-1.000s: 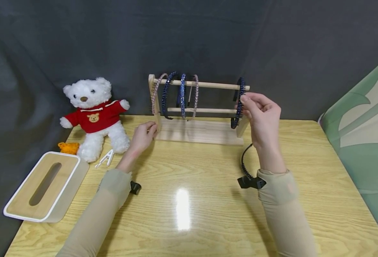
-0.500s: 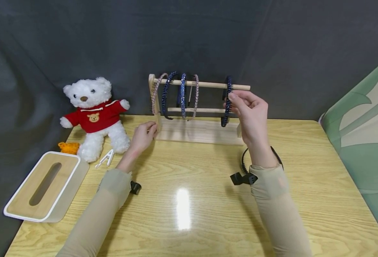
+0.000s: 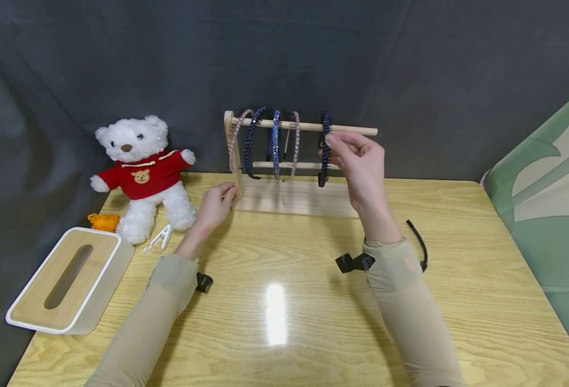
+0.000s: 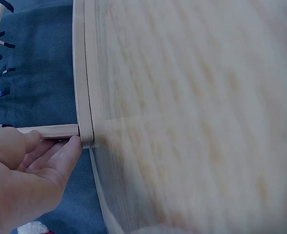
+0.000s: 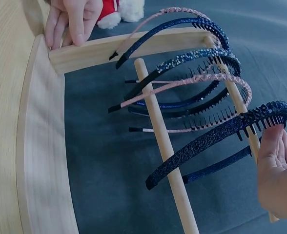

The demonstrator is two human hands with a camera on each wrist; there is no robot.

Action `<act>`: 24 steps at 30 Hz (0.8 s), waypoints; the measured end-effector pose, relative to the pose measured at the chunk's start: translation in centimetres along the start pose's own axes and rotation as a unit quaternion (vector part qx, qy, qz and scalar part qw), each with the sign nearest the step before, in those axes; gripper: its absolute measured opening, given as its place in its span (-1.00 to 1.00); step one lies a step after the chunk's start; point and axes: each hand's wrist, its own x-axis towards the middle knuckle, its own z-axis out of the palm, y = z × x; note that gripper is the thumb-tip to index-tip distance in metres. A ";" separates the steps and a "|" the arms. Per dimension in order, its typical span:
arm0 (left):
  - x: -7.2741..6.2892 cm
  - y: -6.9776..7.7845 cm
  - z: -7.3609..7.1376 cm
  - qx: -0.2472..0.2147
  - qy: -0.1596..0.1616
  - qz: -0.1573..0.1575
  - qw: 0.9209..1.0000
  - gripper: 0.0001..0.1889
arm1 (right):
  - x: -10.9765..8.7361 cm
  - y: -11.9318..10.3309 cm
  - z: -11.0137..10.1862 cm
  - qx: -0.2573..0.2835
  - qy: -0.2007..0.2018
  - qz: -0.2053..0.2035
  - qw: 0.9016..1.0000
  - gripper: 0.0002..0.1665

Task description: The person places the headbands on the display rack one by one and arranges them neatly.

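Note:
A wooden headband stand with two rods stands at the back of the table. My left hand grips the foot of its left post. With thumb and fingers my right hand pinches a dark blue beaded headband with comb teeth, which loops around the upper rod. Left of it on the rods hang a pink headband, a glittery blue headband, a navy headband and another pink headband by the post.
A black toothed headband lies on the table, partly hidden by my right forearm. At left are a white teddy bear in a red sweater, a tissue box, a small orange knitted item and a white A-shaped piece.
My right hand has slid the dark blue headband leftward along the upper rod, from its right end toward the other headbands. My left hand has stayed at the post.

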 end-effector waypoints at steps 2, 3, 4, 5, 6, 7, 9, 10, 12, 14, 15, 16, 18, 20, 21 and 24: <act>0.0 0.0 0.0 0.001 0.002 -0.002 1.000 -0.68 | 0.1 0.1 0.3 -0.001 -0.002 0.006 1.000 -0.94; 0.0 0.0 0.0 0.001 0.003 -0.003 1.000 -0.68 | 0.1 0.2 0.4 -0.006 -0.003 0.008 1.000 -0.94; -0.1 0.0 0.0 0.003 0.003 -0.003 1.000 -0.68 | 0.1 0.2 0.5 -0.009 -0.002 0.010 1.000 -0.94; -0.1 -0.1 0.0 0.003 0.003 -0.003 1.000 -0.68 | 0.1 0.3 0.6 -0.012 -0.002 0.011 1.000 -0.94; -0.1 -0.1 0.0 0.003 0.002 -0.004 1.000 -0.68 | 0.2 0.3 0.7 -0.012 -0.002 0.012 1.000 -0.94; -0.1 -0.1 0.0 0.004 0.003 -0.004 1.000 -0.68 | 0.2 0.3 0.8 -0.012 -0.003 0.014 1.000 -0.95; -0.1 -0.1 0.0 0.004 0.003 -0.002 1.000 -0.68 | 0.3 0.4 1.0 -0.014 -0.004 0.016 1.000 -0.96; -0.1 -0.1 0.0 0.004 0.003 -0.001 1.000 -0.68 | 0.3 0.5 1.0 -0.013 -0.004 0.018 1.000 -0.96; 0.0 0.0 0.0 0.003 0.002 0.000 1.000 -0.68 | 0.4 0.5 1.2 -0.011 -0.006 0.022 1.000 -0.95; 0.0 0.1 0.0 0.001 0.000 0.001 1.000 -0.68 | 0.4 0.7 1.4 -0.009 -0.009 0.025 1.000 -0.95; 0.0 0.1 0.0 0.000 -0.001 0.001 1.000 -0.68 | 0.4 0.7 1.4 -0.009 -0.009 0.025 1.000 -0.95; 0.0 0.1 -0.1 0.000 -0.002 0.001 1.000 -0.68 | 0.4 0.8 1.5 -0.009 -0.010 0.025 1.000 -0.95; 0.0 0.1 -0.1 -0.001 -0.003 0.000 1.000 -0.68 | 0.4 0.9 1.6 -0.009 -0.013 0.025 1.000 -0.94; 0.0 0.1 -0.1 -0.002 -0.003 -0.002 1.000 -0.68 | 0.5 1.0 1.7 -0.010 -0.015 0.025 1.000 -0.94; 0.1 0.1 -0.1 -0.002 -0.002 -0.001 1.000 -0.68 | 0.5 1.1 1.7 -0.011 -0.015 0.024 1.000 -0.94; 0.1 0.2 -0.1 0.002 -0.001 -0.003 1.000 -0.68 | 0.6 1.2 1.7 -0.016 -0.011 0.026 0.999 -0.95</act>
